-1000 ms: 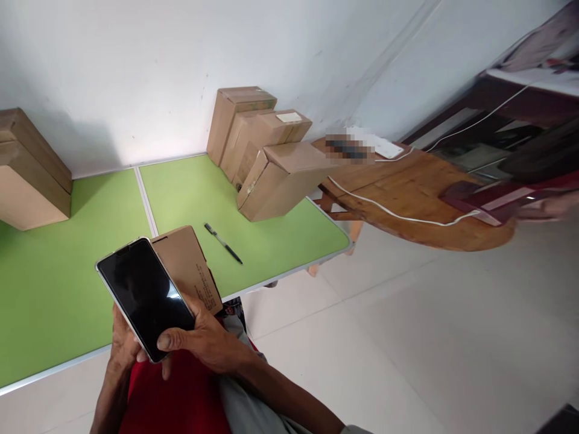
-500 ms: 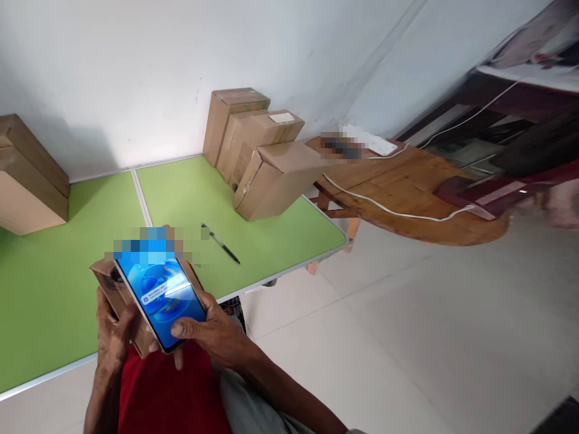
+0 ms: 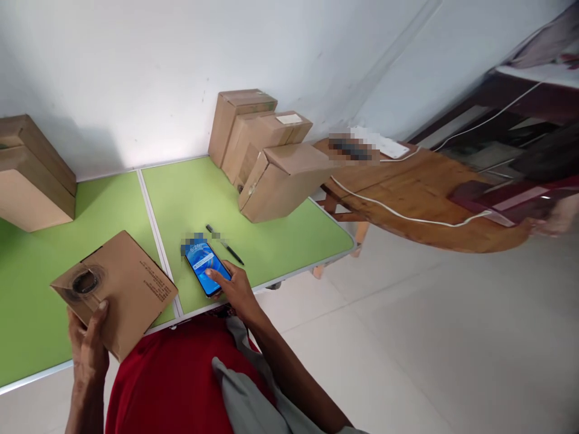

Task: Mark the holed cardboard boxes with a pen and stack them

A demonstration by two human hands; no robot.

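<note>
My left hand [image 3: 90, 334] grips the near left corner of a brown cardboard box [image 3: 124, 286], thumb on top. The box is tilted over the green table [image 3: 36, 313]; a dark round mark or hole sits near its left corner, and small print runs along its right side. In my right hand [image 3: 233, 286] is a smartphone [image 3: 205, 265] with a lit blue screen. My thumb rests over the lower part of that screen, and the fingers beneath are mostly hidden. Just beyond the phone, a black pen [image 3: 228, 248] lies on the table.
Several cardboard boxes [image 3: 283, 181] stand at the table's back right, against the wall. More boxes [image 3: 38, 187] are at the far left. To the right is a wooden table [image 3: 407, 199] bearing a white cable [image 3: 393, 211] and a dark pixelated item.
My hands have moved apart. The phone, which covered the box, has shifted right and farther from the camera, while the box has come out to the left with its broad face showing.
</note>
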